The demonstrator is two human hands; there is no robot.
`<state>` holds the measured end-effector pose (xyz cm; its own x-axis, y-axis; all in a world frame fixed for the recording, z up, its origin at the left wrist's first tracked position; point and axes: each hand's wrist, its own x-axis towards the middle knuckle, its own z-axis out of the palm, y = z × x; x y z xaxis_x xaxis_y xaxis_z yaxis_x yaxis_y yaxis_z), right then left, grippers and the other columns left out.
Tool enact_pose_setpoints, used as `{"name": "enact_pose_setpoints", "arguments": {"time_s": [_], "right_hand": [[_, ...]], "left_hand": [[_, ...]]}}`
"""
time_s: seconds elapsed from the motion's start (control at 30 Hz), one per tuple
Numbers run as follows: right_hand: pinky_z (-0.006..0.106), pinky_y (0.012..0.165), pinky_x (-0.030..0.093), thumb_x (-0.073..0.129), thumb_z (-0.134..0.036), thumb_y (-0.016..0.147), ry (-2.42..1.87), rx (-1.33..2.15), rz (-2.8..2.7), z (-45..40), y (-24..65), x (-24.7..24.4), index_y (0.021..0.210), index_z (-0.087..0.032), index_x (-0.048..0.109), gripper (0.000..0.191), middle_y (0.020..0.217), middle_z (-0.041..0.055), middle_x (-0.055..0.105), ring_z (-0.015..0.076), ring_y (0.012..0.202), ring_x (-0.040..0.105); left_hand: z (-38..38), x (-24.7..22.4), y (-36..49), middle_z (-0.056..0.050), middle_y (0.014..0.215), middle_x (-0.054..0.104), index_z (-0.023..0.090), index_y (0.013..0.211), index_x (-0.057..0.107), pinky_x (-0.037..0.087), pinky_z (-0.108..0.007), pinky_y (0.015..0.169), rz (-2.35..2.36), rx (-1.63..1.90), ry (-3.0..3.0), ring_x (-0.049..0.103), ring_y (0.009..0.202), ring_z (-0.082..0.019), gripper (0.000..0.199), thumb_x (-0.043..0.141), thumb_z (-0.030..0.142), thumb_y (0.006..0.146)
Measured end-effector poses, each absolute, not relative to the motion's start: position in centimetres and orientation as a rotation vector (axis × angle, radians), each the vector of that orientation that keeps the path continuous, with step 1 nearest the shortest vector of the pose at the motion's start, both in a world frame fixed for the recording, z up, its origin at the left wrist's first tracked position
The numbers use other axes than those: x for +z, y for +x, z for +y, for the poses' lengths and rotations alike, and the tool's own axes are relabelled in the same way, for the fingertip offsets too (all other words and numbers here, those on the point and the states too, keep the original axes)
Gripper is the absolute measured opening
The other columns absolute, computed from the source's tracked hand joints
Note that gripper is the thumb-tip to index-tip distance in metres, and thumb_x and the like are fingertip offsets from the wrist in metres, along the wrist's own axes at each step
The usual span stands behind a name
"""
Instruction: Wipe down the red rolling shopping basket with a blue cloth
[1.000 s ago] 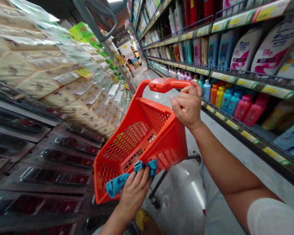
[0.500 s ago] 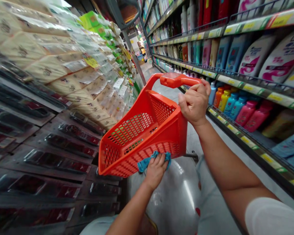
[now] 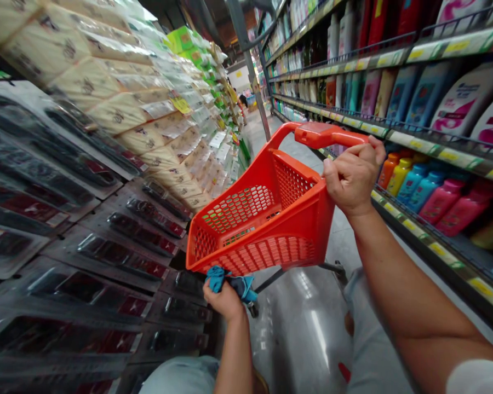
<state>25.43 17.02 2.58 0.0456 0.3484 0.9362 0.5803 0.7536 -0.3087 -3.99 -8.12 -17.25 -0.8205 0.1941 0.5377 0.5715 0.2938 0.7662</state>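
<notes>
As the right hand [image 3: 351,178] closes in a fist around the right end of the handle [image 3: 337,137], the left hand [image 3: 227,301] clutches a bunched blue cloth [image 3: 245,289] beneath the tilted red cart [image 3: 254,232] in a store aisle. The cloth lies within the left grip, its fingers curled about it: one lump sits above the fingers, toward the basket's lower edge, while a darker fold and a loose corner spill out past the right side of the hand. Whether cloth and basket touch, the angle does not tell. The right fist, well apart from the cloth, sits high at the opposite end of the basket. Bottles [image 3: 413,185] line the shelves [image 3: 419,143] to the right; cream packs [image 3: 102,90] and dark boxed goods [image 3: 107,260] crowd the left, and lights gleam on the grey floor [image 3: 290,328].
</notes>
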Motion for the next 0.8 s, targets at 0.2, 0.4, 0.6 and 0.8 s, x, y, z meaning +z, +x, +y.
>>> {"name": "enact_pose_setpoints", "arguments": {"time_s": [0.2, 0.4, 0.6, 0.8], "right_hand": [[0.059, 0.11, 0.029, 0.052, -0.034, 0.096, -0.781, -0.2, -1.547, 16.8, 25.1, 2.6, 0.055, -0.025, 0.061, 0.043, 0.058, 0.0007, 0.06, 0.0243, 0.084, 0.056], [0.058, 0.112, 0.027, 0.054, -0.032, 0.094, -0.82, -0.173, -1.532, 14.5, 24.6, 3.0, 0.054, -0.024, 0.057, 0.041, 0.058, 0.0005, 0.058, 0.024, 0.085, 0.055], [0.057, 0.112, 0.026, 0.055, -0.028, 0.095, -0.852, -0.225, -1.566, 11.1, 24.1, 3.3, 0.059, -0.023, 0.057, 0.036, 0.062, 0.0006, 0.059, 0.0246, 0.088, 0.056], [0.054, 0.107, 0.028, 0.054, -0.027, 0.098, -0.886, -0.215, -1.68, 6.8, 23.7, 4.3, 0.067, -0.023, 0.063, 0.033, 0.069, 0.0017, 0.068, 0.0244, 0.088, 0.056]], "left_hand": [[-1.7, -19.6, 2.3, -0.012, 0.128, 0.06, 0.02, 0.141, 0.04, 0.058, -0.042, 0.089, -2.227, -1.83, -0.459, 0.066, 0.105, -0.021, 0.053, 0.06, 0.04, 0.095], [0.1, -17.4, 7.7, -0.014, 0.13, 0.06, 0.023, 0.141, 0.028, 0.054, -0.038, 0.099, -2.295, -1.936, -0.71, 0.067, 0.113, -0.019, 0.056, 0.058, 0.038, 0.095], [0.0, -11.3, 11.4, -0.016, 0.143, 0.053, 0.023, 0.146, 0.031, 0.044, -0.042, 0.113, -2.324, -1.926, -0.982, 0.057, 0.131, -0.022, 0.054, 0.051, 0.04, 0.098], [-0.4, -7.0, 14.8, -0.015, 0.147, 0.051, 0.023, 0.15, 0.03, 0.046, -0.038, 0.112, -2.27, -1.898, -1.203, 0.056, 0.133, -0.021, 0.056, 0.05, 0.038, 0.1]]}}
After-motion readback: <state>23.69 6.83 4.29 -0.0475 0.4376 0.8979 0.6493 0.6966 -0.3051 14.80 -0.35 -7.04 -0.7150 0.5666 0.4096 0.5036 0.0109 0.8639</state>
